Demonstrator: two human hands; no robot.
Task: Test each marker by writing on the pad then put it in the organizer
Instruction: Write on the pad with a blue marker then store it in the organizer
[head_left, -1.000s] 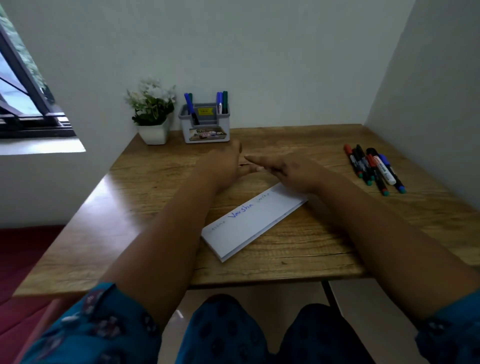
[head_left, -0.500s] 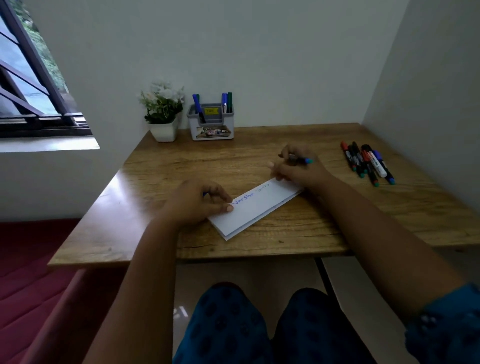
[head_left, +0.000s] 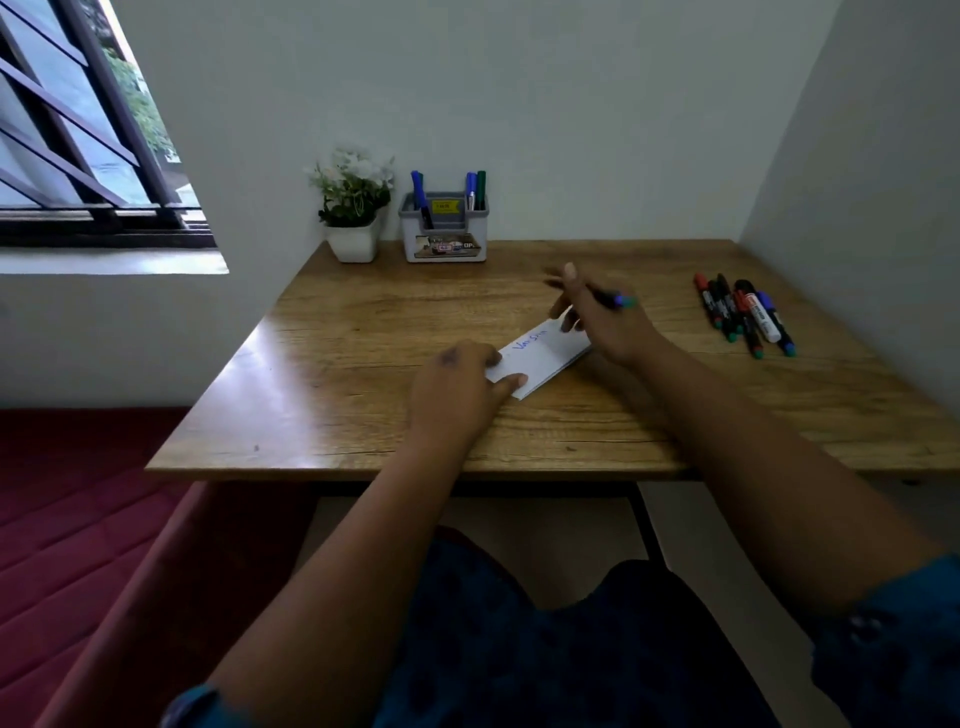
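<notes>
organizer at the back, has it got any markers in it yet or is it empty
Not empty: the organizer holds three upright markers, one blue at its left, one blue and one green at its right.

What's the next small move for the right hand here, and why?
Probably carry the marker to the organizer and drop it in. The right hand grips it lifted off the pad, which already shows blue writing; the left hand holds the pad's near end.
</notes>
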